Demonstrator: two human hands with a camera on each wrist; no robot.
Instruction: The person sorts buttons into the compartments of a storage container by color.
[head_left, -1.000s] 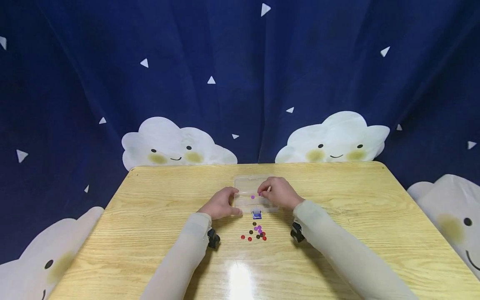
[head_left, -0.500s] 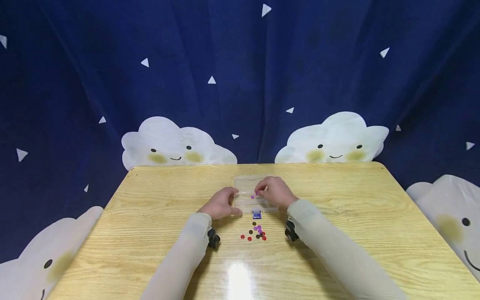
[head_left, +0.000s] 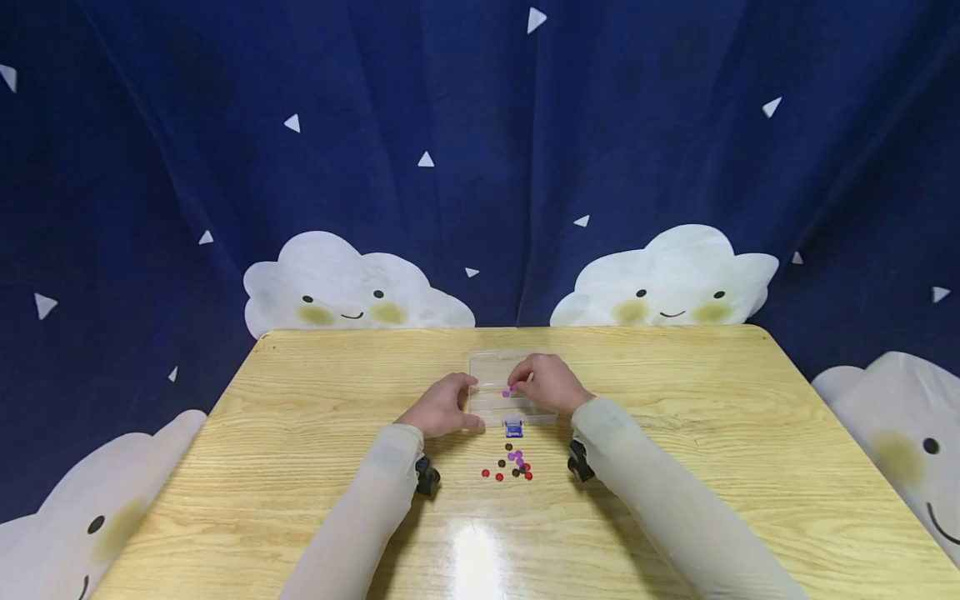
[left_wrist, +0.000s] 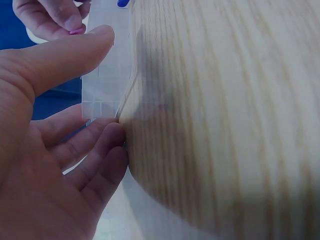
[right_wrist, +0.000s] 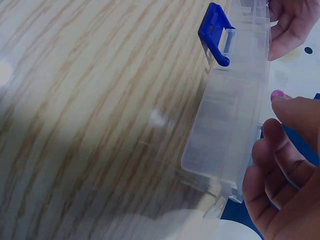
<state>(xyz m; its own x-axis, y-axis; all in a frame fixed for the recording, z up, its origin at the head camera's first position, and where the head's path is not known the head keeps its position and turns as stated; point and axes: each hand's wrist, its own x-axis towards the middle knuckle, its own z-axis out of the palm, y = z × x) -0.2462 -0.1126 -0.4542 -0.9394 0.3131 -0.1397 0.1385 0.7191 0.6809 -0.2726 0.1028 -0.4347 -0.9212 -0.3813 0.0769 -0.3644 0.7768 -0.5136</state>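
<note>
A clear plastic box (head_left: 491, 407) with its lid raised at the back lies on the table, its blue latch (head_left: 513, 430) facing the front. My left hand (head_left: 442, 407) holds the box's left end, thumb at the front and fingers round the side. Over the box, my right hand (head_left: 551, 385) pinches a small pink-purple bead (right_wrist: 277, 95) between thumb and fingertips. Another purple bead (head_left: 506, 393) shows inside the box, just left of those fingertips. The right hand hides part of the box's right side.
In front of the box lie several loose beads: red ones (head_left: 486, 473), black ones (head_left: 502, 463) and purple ones (head_left: 519, 455). They sit between the two forearms. A dark blue curtain (head_left: 480, 167) with white clouds hangs behind the wooden table (head_left: 337, 367).
My right hand has shifted slightly left over the box, closer to the purple bead inside. The left hand and the loose beads have stayed where they were.
</note>
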